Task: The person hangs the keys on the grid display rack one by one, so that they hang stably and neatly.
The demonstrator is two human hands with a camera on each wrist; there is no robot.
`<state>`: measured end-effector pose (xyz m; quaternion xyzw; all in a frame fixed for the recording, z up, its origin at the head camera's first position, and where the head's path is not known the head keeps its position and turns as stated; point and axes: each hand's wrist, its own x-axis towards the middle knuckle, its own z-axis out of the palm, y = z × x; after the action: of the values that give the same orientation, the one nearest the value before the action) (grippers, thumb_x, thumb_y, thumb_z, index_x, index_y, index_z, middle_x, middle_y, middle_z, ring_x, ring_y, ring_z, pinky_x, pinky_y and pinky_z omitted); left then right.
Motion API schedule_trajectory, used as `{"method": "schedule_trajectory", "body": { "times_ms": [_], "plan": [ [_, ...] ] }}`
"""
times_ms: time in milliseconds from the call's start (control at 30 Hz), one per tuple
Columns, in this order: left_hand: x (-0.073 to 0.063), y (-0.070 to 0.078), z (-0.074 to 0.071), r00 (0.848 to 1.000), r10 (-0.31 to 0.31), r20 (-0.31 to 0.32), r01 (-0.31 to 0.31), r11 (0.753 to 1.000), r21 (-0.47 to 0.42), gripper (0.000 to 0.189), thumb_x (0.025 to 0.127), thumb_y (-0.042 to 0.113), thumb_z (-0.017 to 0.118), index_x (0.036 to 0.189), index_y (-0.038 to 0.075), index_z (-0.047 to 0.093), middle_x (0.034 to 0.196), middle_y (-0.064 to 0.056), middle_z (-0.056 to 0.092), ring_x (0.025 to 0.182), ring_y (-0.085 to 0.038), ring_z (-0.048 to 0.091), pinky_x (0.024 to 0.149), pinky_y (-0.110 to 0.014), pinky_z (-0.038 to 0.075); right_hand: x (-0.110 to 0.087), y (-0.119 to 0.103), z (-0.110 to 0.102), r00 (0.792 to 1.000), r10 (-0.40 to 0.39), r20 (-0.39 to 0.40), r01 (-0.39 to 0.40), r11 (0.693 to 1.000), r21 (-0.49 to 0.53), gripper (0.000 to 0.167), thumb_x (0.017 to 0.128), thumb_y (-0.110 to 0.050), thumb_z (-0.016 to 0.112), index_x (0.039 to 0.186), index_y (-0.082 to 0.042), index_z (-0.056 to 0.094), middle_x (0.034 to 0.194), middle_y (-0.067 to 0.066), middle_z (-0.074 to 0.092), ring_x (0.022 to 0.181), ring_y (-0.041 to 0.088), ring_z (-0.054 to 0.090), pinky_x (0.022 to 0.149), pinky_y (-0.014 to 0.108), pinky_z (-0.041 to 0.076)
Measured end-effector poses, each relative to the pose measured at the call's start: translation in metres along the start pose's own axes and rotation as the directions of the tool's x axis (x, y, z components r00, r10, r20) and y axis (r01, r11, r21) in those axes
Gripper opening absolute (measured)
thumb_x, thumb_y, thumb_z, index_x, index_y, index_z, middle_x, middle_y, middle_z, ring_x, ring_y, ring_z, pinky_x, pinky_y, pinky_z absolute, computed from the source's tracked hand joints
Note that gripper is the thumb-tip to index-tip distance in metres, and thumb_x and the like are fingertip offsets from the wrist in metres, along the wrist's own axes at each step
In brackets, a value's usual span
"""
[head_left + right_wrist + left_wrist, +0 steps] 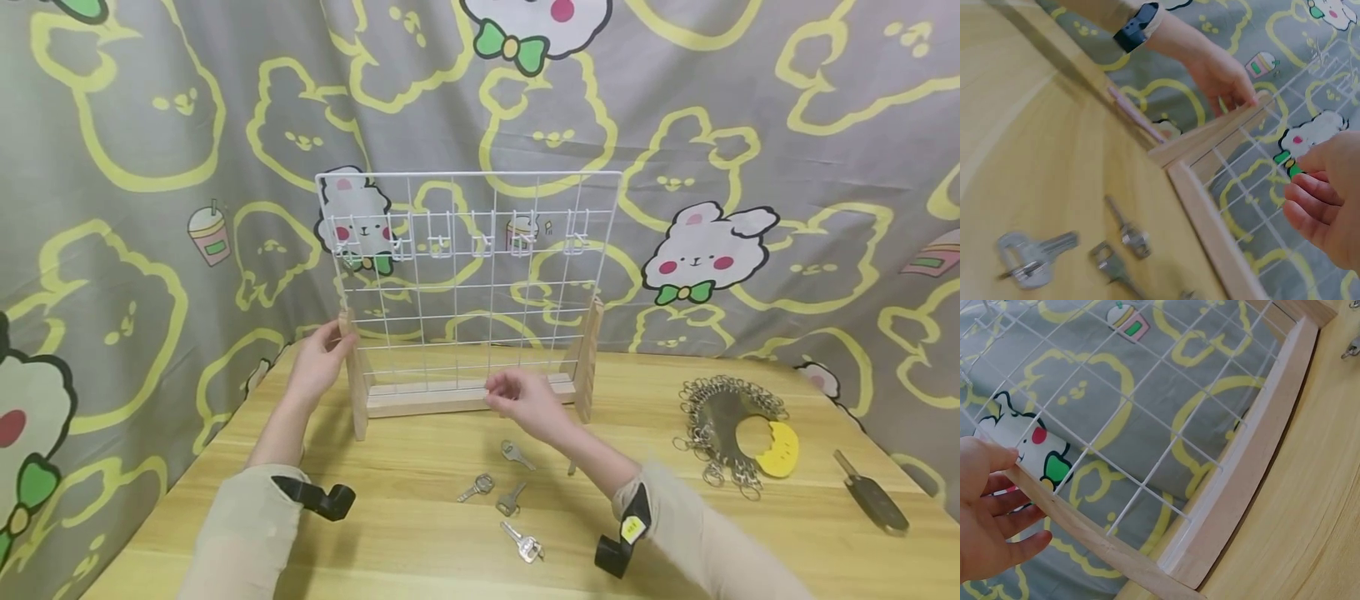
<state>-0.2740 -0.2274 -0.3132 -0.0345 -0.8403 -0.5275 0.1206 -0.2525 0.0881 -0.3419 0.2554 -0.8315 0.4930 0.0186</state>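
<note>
A white wire grid rack (468, 173) stands upright in a wooden base (427, 407) with a wooden post at either end. At the top of the left post (1085, 531), my left hand (318, 367) grips the wood between thumb and fingers. My right hand (528, 405) hovers before the lower grid with loosely curled fingers; nothing shows in it in the right wrist view. Several metal keys lie on the table nearby, among them a silver key (527, 547), a round-headed key (477, 487) and a darker key (1110, 265).
White hooks (439, 245) hang in a row across the upper grid. To the right lie a curved dark piece with many small metal rings (708, 417), a yellow piece (781, 450) and a black-handled tool (876, 502). A patterned curtain (675, 92) hangs behind the table.
</note>
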Motion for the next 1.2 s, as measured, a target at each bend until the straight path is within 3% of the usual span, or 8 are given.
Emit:
{"method": "schedule_trajectory", "body": {
  "times_ms": [233, 567, 700, 1033, 1200],
  "plan": [
    [0.001, -0.001, 0.001, 1.000, 0.003, -0.002, -0.003, 1.000, -0.008, 0.054, 0.099, 0.020, 0.045, 0.142, -0.006, 0.026, 0.140, -0.028, 0.035, 0.128, -0.041, 0.034, 0.106, -0.052, 0.028, -0.021, 0.026, 0.011, 0.984, -0.055, 0.167, 0.057, 0.998, -0.004, 0.015, 0.083, -0.003, 0.065, 0.097, 0.002, 0.063, 0.083, 0.002, 0.063, 0.075, 0.012, 0.057, 0.067, 0.022, 0.051],
    [0.000, 0.003, -0.001, 1.000, 0.013, -0.002, -0.013, 1.000, 0.003, 0.054, 0.099, 0.020, 0.043, 0.142, -0.006, 0.026, 0.140, -0.028, 0.035, 0.129, -0.041, 0.033, 0.107, -0.052, 0.026, -0.033, 0.040, 0.029, 0.954, 0.038, 0.297, -0.033, 0.999, -0.021, 0.016, 0.079, 0.000, 0.068, 0.094, -0.001, 0.064, 0.082, -0.002, 0.061, 0.075, 0.012, 0.056, 0.065, 0.023, 0.050],
    [0.000, 0.003, -0.002, 1.000, 0.007, 0.004, -0.007, 1.000, 0.015, 0.054, 0.099, 0.023, 0.044, 0.142, -0.006, 0.027, 0.140, -0.027, 0.035, 0.130, -0.039, 0.032, 0.108, -0.050, 0.025, -0.034, 0.047, 0.034, 0.944, 0.059, 0.325, -0.057, 0.998, -0.017, 0.015, 0.077, 0.000, 0.070, 0.091, -0.003, 0.064, 0.079, -0.001, 0.061, 0.073, 0.012, 0.057, 0.063, 0.022, 0.050],
    [-0.001, 0.004, -0.003, 1.000, -0.008, 0.012, 0.008, 1.000, 0.009, 0.057, 0.099, 0.027, 0.044, 0.142, -0.006, 0.026, 0.143, -0.025, 0.031, 0.133, -0.036, 0.028, 0.109, -0.046, 0.024, -0.031, 0.049, 0.038, 0.925, 0.017, 0.380, 0.014, 0.997, -0.076, 0.014, 0.075, 0.002, 0.071, 0.087, -0.005, 0.066, 0.075, -0.005, 0.060, 0.069, 0.005, 0.054, 0.064, 0.019, 0.049],
    [0.001, 0.007, -0.003, 1.000, -0.018, 0.013, 0.018, 1.000, -0.003, 0.059, 0.099, 0.026, 0.044, 0.143, -0.006, 0.022, 0.144, -0.026, 0.029, 0.134, -0.037, 0.026, 0.110, -0.047, 0.023, -0.030, 0.049, 0.039, 0.919, 0.028, 0.392, 0.011, 0.995, -0.095, 0.015, 0.075, 0.003, 0.071, 0.086, -0.006, 0.067, 0.075, -0.006, 0.058, 0.070, 0.005, 0.053, 0.065, 0.019, 0.048]
  ]
}}
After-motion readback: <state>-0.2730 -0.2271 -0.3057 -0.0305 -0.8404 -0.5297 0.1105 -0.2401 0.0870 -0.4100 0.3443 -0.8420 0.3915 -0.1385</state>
